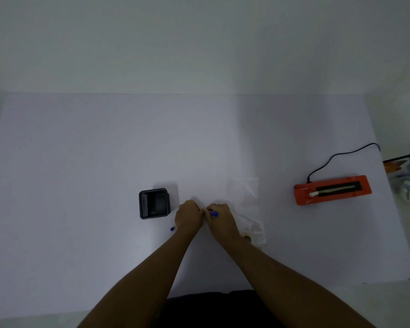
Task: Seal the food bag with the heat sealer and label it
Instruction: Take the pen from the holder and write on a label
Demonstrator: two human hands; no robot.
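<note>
My left hand (188,216) and my right hand (220,220) meet knuckle to knuckle at the table's centre, both with curled fingers. A blue marker (214,213) shows between my right hand's fingers. Another blue end (172,229) sticks out past the heel of my left hand, so both hands seem to grip the same marker. A clear food bag (252,227) lies crumpled just right of my right wrist, with something brown inside. The orange heat sealer (331,189) sits far right, lid down, with its black cord running back.
A small black square container (154,203) stands just left of my left hand. A second piece of clear plastic (244,190) lies behind the food bag. The white table (81,162) ends at the right edge, where clutter (405,176) sits beyond it.
</note>
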